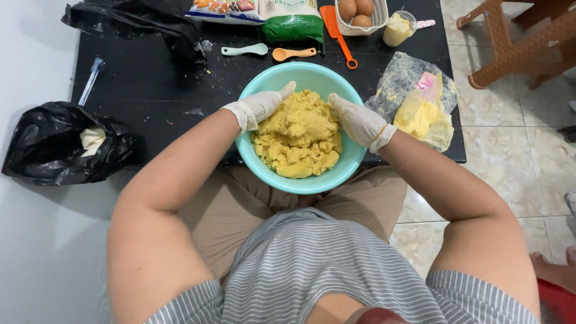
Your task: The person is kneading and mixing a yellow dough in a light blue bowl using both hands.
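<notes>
— While the left hand [259, 107] and right hand [359, 122], both gloved, are pressed unclenched against the yellow dough [298, 134], how is it judged?

— Soft, crumbly, fairly heavy; it is heaped in the turquoise bowl [351, 161] and best cupped from both sides.

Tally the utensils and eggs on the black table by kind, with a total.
Measuring spoons: 2, one pale mint, one orange
Orange spatula: 1
Eggs in the white basket: 3 showing
Total: 6

Both gloved hands, left and right, press the yellow dough in the teal bowl.
</notes>
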